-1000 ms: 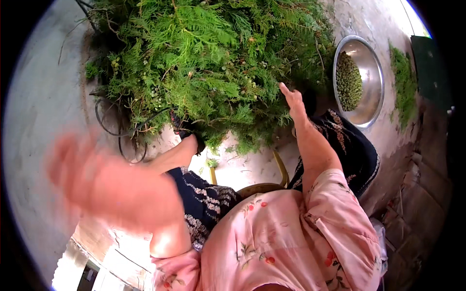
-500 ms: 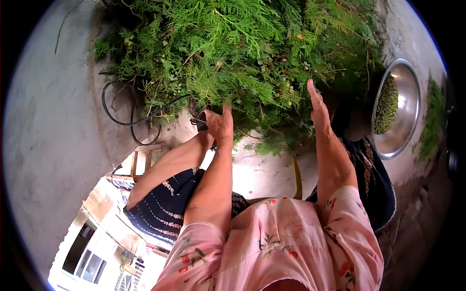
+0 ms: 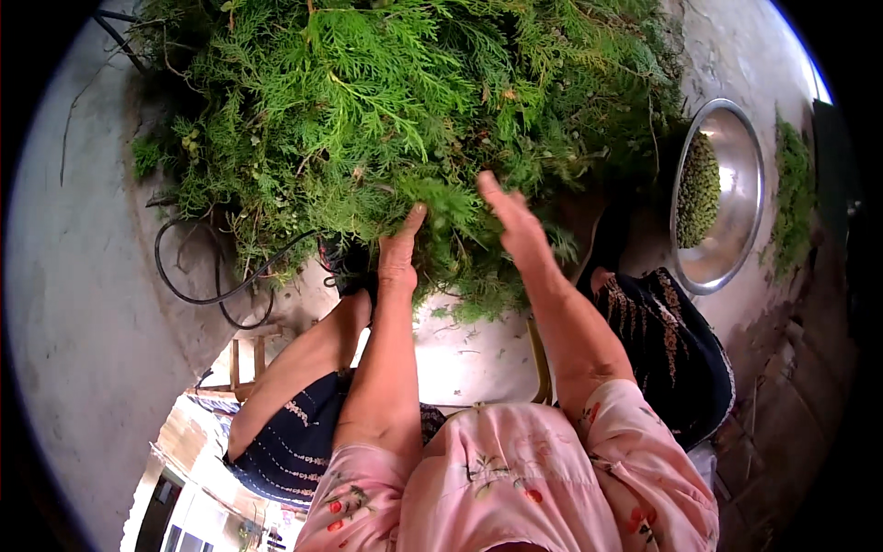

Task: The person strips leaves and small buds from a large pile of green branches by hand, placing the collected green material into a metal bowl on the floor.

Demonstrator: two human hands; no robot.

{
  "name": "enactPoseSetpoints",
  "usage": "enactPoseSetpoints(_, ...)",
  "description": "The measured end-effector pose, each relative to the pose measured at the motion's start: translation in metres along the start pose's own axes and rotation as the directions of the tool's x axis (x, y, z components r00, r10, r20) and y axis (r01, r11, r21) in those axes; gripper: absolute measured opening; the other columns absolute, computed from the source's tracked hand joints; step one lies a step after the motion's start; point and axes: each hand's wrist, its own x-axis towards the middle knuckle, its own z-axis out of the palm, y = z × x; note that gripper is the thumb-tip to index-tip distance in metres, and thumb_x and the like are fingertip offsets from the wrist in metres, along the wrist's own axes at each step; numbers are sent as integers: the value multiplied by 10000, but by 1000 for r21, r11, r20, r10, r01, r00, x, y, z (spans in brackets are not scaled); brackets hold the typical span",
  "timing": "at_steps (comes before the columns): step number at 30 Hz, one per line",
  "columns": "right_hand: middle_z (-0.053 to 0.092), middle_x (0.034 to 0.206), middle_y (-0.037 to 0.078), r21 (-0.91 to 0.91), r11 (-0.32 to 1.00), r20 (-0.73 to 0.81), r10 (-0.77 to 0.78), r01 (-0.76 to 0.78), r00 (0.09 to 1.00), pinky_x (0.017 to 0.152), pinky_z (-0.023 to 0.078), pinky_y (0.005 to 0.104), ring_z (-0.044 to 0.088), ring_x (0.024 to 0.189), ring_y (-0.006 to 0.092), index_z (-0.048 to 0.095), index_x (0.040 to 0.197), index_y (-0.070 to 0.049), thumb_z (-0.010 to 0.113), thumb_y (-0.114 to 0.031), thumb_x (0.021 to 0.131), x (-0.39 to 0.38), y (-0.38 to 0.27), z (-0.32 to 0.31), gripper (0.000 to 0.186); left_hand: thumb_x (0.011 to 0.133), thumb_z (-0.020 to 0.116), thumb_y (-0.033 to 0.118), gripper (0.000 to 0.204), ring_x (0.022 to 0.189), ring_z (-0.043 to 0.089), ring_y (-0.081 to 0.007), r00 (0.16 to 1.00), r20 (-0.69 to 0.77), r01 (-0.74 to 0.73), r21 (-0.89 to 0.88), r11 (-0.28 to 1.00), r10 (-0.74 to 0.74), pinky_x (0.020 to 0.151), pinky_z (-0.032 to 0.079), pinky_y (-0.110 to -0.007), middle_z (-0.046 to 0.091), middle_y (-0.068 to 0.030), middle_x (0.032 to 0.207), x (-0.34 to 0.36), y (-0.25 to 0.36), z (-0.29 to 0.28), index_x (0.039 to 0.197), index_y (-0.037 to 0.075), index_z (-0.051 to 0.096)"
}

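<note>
A large pile of leafy green conifer branches (image 3: 359,101) fills the upper middle, with small pale cones among the sprigs. My left hand (image 3: 401,244) is at the pile's near edge, thumb raised; its fingers are open and partly lost against the foliage. My right hand (image 3: 510,213) reaches into the same edge a little farther right, fingers stretched out and somewhat blurred. Loose sprigs between my two hands look smeared by motion. I cannot see anything gripped in either hand.
A steel bowl (image 3: 736,212) holding small green cones stands at the right, beside a flattened patch of greenery (image 3: 791,198). A black cable (image 3: 198,296) loops at the left on concrete (image 3: 83,276). My knees are either side of a seat with a yellowish metal frame (image 3: 536,359).
My left hand has swung from low left up to the pile. My right hand has moved leftward toward it since half a second ago, and sprigs between them are stirring.
</note>
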Motion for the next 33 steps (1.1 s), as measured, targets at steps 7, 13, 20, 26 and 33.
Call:
enactPoseSetpoints(7,374,1312,247,197,902,-235,424,-384,875,949,348,481,370,1200,327,290,1281,141,793,-558,549,28,-33,27,1130,631,827,220,757,1107,460,-233,923,-114,356,-118,927,-369,931,381,-400,519,-83,1223,22,-1,9,1262,28,457)
enactPoseSetpoints(13,576,767,120,31,979,-366,197,-199,910,614,445,321,486,680,166,546,901,165,790,-337,674,8,-29,45,603,720,689,74,309,719,566,-170,931,-273,184,-225,957,-243,606,472,-301,620,-61,919,0,-7,15,1012,17,605)
enactPoseSetpoints(20,631,958,104,223,964,-356,221,-147,908,641,475,324,567,734,171,574,1043,66,637,-145,792,-48,-48,39,334,766,606,113,11,473,385,-101,907,-266,261,-252,932,-326,419,279,-247,521,33,643,-49,-1,17,769,112,595)
enactPoseSetpoints(26,500,1126,248,242,943,-427,313,-226,848,823,442,363,511,981,263,323,1208,183,762,-321,683,-139,-79,36,850,775,584,152,59,544,430,-119,917,-280,227,-218,949,-283,456,340,-258,536,9,707,-112,13,15,793,96,578)
enactPoseSetpoints(33,318,1333,313,397,891,-256,337,-219,906,954,360,438,392,1197,357,142,1376,70,726,-414,682,-226,-92,24,1029,745,626,116,363,840,475,-166,911,-227,279,-272,921,-343,769,390,-353,550,-52,931,-207,36,-2,1045,56,431)
